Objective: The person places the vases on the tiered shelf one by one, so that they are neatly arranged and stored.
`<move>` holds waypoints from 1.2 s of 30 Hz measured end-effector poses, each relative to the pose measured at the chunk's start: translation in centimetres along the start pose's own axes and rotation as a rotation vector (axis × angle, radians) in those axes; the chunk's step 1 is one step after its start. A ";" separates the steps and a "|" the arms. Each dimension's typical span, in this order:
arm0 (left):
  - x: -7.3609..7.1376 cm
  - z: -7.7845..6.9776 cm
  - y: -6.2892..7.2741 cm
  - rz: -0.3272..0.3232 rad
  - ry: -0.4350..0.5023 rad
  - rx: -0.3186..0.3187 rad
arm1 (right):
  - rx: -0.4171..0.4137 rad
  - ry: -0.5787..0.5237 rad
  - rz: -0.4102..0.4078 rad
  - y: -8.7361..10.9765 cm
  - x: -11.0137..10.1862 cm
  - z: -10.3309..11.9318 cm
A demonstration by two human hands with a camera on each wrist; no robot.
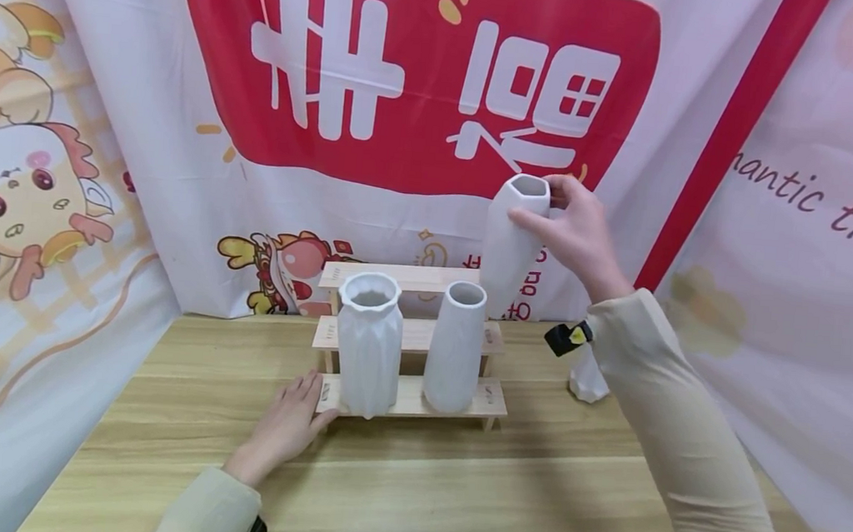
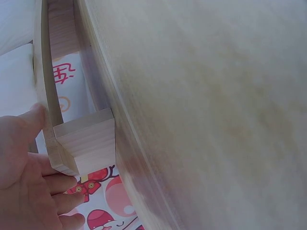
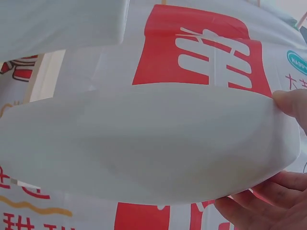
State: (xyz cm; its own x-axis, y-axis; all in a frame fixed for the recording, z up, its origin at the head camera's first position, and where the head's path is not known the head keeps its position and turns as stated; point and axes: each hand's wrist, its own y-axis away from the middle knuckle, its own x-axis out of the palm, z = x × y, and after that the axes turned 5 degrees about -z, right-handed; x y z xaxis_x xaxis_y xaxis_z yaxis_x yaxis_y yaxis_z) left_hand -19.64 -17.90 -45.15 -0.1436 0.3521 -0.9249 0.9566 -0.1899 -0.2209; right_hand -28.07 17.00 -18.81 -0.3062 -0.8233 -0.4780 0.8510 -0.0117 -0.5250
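Note:
My right hand [image 1: 575, 232] holds a tall white vase [image 1: 507, 239] by its upper part, the thumb in front and the fingers behind. The vase leans a little, at the right end of the top shelf of a three-step wooden stand [image 1: 425, 280]; whether its base touches the shelf cannot be told. My left hand [image 1: 287, 418] grips the left end of the stand's lowest shelf, its thumb [image 2: 34, 117] on one side of the board. On the stand stand a fluted white vase [image 1: 369, 353] at left and a smooth tapered white vase [image 1: 456, 352] at right.
Another white vase [image 1: 589, 381] stands on the wooden table [image 1: 409, 490] at the right, mostly hidden behind my right sleeve. A printed cloth [image 1: 404, 164] hangs close behind the stand, with more cloth at both sides.

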 end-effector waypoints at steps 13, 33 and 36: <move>-0.1 -0.2 0.0 0.001 -0.005 0.007 | -0.029 -0.064 0.065 -0.3 2.3 1.9; -0.3 -0.3 0.1 -0.005 -0.015 0.007 | -0.045 -0.105 0.163 -0.3 5.1 4.7; -0.3 -0.3 0.1 -0.007 -0.009 0.005 | -0.044 -0.101 0.174 -0.2 5.5 5.1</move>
State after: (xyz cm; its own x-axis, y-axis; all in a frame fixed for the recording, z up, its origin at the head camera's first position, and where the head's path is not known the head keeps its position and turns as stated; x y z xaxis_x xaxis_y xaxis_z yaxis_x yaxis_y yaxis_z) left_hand -19.39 -17.73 -44.83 -0.1524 0.3448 -0.9262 0.9543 -0.1924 -0.2286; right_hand -27.75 9.57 -17.68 -0.1098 -0.8632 -0.4927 0.8671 0.1591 -0.4720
